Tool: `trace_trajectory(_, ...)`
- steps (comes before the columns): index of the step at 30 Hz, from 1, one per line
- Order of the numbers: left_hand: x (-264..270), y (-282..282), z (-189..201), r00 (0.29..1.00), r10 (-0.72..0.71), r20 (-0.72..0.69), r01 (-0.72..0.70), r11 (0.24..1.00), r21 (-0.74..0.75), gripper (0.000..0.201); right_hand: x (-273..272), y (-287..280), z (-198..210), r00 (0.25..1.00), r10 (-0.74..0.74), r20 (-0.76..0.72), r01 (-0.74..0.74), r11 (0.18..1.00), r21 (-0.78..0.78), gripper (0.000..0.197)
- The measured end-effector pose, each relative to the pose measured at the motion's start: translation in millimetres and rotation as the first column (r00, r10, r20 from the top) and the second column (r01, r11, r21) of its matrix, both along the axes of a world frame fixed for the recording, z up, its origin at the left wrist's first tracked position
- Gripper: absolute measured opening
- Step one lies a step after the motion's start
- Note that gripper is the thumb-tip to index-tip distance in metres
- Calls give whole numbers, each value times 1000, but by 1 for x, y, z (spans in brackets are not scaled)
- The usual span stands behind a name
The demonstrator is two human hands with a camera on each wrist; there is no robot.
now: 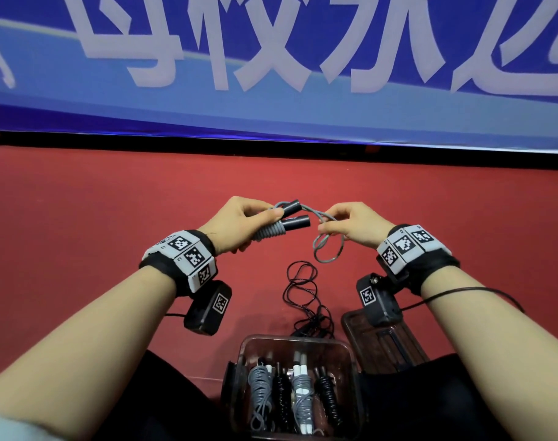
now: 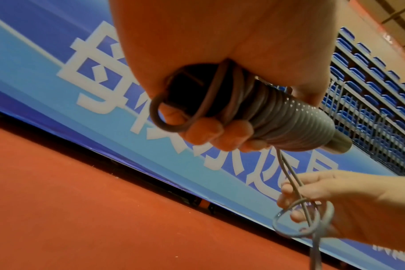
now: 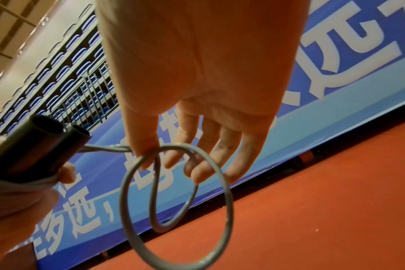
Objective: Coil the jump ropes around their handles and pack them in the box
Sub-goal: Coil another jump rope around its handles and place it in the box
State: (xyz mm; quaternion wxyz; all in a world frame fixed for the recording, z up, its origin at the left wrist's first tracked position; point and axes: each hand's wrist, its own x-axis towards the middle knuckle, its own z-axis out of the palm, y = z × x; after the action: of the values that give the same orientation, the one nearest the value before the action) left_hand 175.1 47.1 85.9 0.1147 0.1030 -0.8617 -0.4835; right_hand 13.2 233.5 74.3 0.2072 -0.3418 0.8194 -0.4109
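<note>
Your left hand (image 1: 231,222) was curled round the pair of dark cylindrical jump-rope handles (image 1: 290,214), its thumb pressing on the tight, ribbed coil of smooth grey cord (image 1: 268,232) wound about them, held up over the red floor (image 1: 96,218). Your right hand (image 1: 351,222) pinched the loose tail of that grey cord (image 1: 327,246) between thumb and fingertips, the other fingers only loosely bent, with two slack loops hanging below. Just in front of you stood the clear plastic box (image 1: 239,354), open, holding four coiled ropes side by side: two grey, two black, one grey with white handles. Beside it on the right lay its dark-tinted lid (image 1: 389,342). An uncoiled thin black rope (image 1: 303,294) lay tangled on the floor beyond the box. A blue banner with large white characters (image 1: 271,58) ran behind.
</note>
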Motion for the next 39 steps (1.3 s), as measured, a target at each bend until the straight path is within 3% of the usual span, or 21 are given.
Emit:
trace_trajectory(3,-1,-3,-2,998,58,-8,-58,998,21,25,0,0,-1,995,52,85,-55,998,31,17)
trace_trajectory(6,-2,-10,-3,985,168,-37,-165,983,87,23,-1,4,-3,976,52,211,-38,997,-69,35)
trace_trajectory(11,-3,-21,-3,907,412,-89,-384,894,231,36,-12,2,-8,953,-135,271,182,971,-154,48)
trace_trajectory(14,-5,-30,-1,832,543,-109,-474,800,367,40,-22,4,-16,912,-334,237,360,930,-73,37)
trace_trajectory(16,-4,-32,-1,825,556,-98,-486,788,376,41,-25,10,-21,870,-388,303,407,913,-1,27)
trace_trajectory(21,-4,-18,-9,932,361,11,-360,924,133,33,-24,17,-31,851,-378,364,337,925,173,26)
trace_trajectory(25,-5,-6,-11,965,242,99,-246,969,24,26,-19,8,-23,953,-304,3,302,949,93,45)
trace_trajectory(27,-6,-2,-11,975,182,125,-187,982,27,27,-11,-1,-19,965,-253,-66,247,965,-92,40)
trace_trajectory(30,-6,5,-8,987,77,141,-87,994,66,31,4,-17,-9,993,-118,-8,112,959,-262,31)
trace_trajectory(35,-4,15,-1,978,-127,167,95,978,187,33,18,-24,3,976,90,200,-3,916,-401,39)
trace_trajectory(39,-1,19,4,961,-230,153,179,940,291,33,19,-19,6,966,177,189,-77,893,-443,58)
